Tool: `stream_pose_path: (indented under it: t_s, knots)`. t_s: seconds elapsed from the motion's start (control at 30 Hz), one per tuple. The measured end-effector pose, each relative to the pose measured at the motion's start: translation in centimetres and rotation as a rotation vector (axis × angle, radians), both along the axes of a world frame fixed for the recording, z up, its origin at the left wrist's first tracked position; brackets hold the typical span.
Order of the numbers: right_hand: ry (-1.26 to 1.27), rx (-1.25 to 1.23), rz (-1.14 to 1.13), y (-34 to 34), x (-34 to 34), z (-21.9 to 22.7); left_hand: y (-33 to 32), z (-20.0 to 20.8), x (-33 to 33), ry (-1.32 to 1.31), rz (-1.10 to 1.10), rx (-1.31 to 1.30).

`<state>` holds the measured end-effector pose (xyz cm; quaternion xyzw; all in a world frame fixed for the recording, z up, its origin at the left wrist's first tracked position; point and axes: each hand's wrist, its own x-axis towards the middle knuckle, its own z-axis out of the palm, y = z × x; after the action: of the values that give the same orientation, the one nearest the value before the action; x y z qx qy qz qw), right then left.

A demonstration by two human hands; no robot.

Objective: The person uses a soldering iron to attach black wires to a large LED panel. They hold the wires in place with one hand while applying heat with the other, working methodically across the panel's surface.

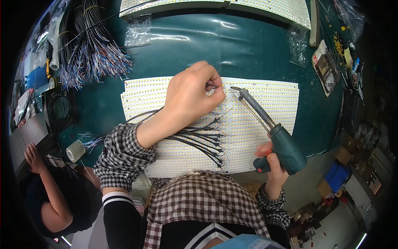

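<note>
White LED panels (269,124) dotted with small yellow chips lie before me on the table. My left hand (191,89) is closed over their upper middle, thumb and forefinger pinching a thin dark wire (210,86). Around the handle of a green soldering gun (286,149), my right hand (271,164) is closed from below. The gun's tip (235,88) is just right of the pinched fingers, close to the panel's surface. Below my left wrist, several black cables (195,143) run across the panels, their bare ends near the middle seam.
Bundles of stripped cables (89,50) lie at the far left. A small black fan (60,106) and a tape roll (76,151) sit at the left edge. More LED panels (265,10) are stacked at the back. A soldering tray (325,70) is far right. Another person's hand (34,158) shows at left.
</note>
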<state>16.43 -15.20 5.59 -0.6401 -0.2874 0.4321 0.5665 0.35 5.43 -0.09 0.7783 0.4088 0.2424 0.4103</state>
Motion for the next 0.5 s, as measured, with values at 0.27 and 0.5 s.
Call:
stream_pose_path:
  t_s: [0.27, 0.5]
  knots:
    - [-0.064, -0.052, 0.013, 0.07, -0.11, -0.23, -0.16, -0.24, 0.01, -0.028, 0.011, 0.027]
    - [-0.07, -0.082, 0.013, 0.48, -0.19, 0.06, -0.19, -0.36, 0.14, -0.026, 0.009, 0.051]
